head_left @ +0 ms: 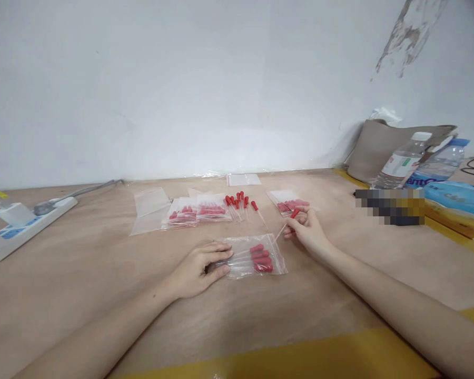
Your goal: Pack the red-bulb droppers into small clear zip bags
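Note:
My left hand (205, 267) grips the left end of a clear zip bag (240, 269) lying on the table. Inside that bag are several droppers with red bulbs (262, 258), bulbs toward the right end. Between thumb and fingers of my right hand (305, 230) is a single dropper (295, 213), held by its red bulb. Its thin tube slants down left, the tip close to the bag's upper right corner. Beyond the bag lies a loose bunch of droppers (237, 202), with one more dropper (254, 206) apart from it on the right.
Filled bags (197, 210) lie behind on the left, another filled bag (288, 202) behind my right hand. Flat clear bags (152, 202) and a small bag (243, 180) lie farther back. A power strip (31, 226) is at left; bottles (403, 163) and a blue packet (458, 197) at right.

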`<state>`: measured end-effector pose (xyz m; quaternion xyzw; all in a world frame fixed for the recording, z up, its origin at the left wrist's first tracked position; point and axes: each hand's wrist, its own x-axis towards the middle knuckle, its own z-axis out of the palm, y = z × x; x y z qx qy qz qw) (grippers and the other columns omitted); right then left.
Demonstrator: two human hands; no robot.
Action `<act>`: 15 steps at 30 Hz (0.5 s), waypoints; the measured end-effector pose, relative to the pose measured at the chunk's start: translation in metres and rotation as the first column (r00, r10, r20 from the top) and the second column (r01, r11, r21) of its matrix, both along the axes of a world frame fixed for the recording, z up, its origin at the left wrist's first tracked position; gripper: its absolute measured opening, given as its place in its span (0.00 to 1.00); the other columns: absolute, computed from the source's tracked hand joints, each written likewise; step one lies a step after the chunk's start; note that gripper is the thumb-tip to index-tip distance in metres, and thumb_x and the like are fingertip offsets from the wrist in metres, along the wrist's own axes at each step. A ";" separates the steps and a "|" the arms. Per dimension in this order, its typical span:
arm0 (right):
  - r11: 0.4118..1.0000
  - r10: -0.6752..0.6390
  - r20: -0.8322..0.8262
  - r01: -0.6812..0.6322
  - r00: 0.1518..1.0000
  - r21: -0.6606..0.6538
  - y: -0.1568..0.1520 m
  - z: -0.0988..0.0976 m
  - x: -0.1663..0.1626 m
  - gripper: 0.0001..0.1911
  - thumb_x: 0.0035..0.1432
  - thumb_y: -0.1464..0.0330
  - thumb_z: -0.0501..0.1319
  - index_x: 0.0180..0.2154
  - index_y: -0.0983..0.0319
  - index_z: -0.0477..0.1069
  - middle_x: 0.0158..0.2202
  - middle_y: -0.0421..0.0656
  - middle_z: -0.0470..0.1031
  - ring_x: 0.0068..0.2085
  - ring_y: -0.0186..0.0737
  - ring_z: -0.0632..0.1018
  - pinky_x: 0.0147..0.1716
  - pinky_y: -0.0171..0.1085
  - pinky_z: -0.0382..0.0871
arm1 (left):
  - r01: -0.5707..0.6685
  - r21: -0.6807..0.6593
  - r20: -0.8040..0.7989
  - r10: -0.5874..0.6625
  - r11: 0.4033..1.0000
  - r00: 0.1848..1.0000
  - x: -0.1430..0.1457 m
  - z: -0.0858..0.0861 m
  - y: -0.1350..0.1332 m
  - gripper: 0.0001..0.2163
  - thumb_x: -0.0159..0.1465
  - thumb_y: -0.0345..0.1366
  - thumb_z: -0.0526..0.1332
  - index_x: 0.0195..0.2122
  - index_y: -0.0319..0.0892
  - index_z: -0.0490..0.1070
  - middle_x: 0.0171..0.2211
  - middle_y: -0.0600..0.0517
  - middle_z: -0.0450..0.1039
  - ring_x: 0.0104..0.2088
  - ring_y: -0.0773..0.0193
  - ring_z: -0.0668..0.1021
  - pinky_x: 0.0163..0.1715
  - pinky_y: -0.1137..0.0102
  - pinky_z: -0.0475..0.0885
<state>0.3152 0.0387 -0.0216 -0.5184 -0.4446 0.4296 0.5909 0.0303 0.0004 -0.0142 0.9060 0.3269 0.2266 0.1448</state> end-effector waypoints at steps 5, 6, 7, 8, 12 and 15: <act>0.990 0.042 -0.235 -0.072 0.971 -0.121 -0.012 0.002 -0.017 0.18 0.47 0.69 0.61 0.34 0.57 0.51 0.23 0.33 0.68 0.23 0.32 0.75 0.29 0.36 0.74 | -0.002 0.001 -0.015 0.002 1.000 1.000 0.001 0.002 -0.001 0.15 0.63 0.37 0.55 0.52 0.47 0.66 0.52 0.48 0.67 0.52 0.56 0.68 0.53 0.56 0.63; 0.986 0.048 -0.274 -0.089 0.961 -0.140 -0.016 0.003 -0.019 0.16 0.48 0.70 0.60 0.33 0.57 0.51 0.23 0.34 0.68 0.24 0.32 0.75 0.30 0.37 0.74 | -0.003 -0.001 -0.018 0.003 1.000 1.000 0.001 0.003 -0.002 0.15 0.63 0.37 0.55 0.51 0.46 0.67 0.52 0.48 0.67 0.52 0.57 0.69 0.53 0.56 0.62; 0.982 0.064 -0.303 -0.114 0.951 -0.152 -0.019 0.004 -0.019 0.14 0.48 0.70 0.59 0.33 0.57 0.52 0.23 0.34 0.69 0.24 0.32 0.76 0.31 0.37 0.74 | -0.005 -0.004 -0.020 0.005 1.000 1.000 0.002 0.004 -0.002 0.15 0.63 0.38 0.55 0.52 0.46 0.66 0.51 0.48 0.67 0.52 0.57 0.69 0.53 0.57 0.62; 0.976 0.089 -0.316 -0.146 0.945 -0.161 -0.022 0.004 -0.019 0.13 0.48 0.71 0.59 0.32 0.58 0.53 0.23 0.35 0.69 0.25 0.33 0.76 0.31 0.36 0.73 | -0.011 -0.008 -0.021 0.011 1.000 1.000 0.002 0.004 -0.003 0.16 0.63 0.38 0.55 0.52 0.46 0.66 0.52 0.49 0.67 0.52 0.57 0.68 0.53 0.57 0.62; 0.940 0.251 -0.243 -0.296 0.937 -0.172 -0.027 0.004 -0.011 0.13 0.43 0.71 0.65 0.29 0.61 0.60 0.26 0.38 0.71 0.25 0.29 0.74 0.27 0.30 0.70 | -0.048 -0.024 -0.022 0.048 0.999 0.999 0.002 0.005 -0.004 0.19 0.62 0.38 0.56 0.56 0.46 0.60 0.53 0.49 0.64 0.53 0.57 0.67 0.53 0.59 0.63; 0.905 0.361 -0.158 -0.386 0.919 -0.179 -0.025 0.001 -0.006 0.15 0.39 0.67 0.68 0.28 0.63 0.63 0.23 0.36 0.71 0.22 0.25 0.71 0.24 0.28 0.67 | -0.051 -0.036 -0.030 0.050 0.998 0.998 0.002 0.005 -0.005 0.20 0.63 0.38 0.56 0.56 0.46 0.59 0.54 0.49 0.64 0.53 0.58 0.67 0.52 0.60 0.63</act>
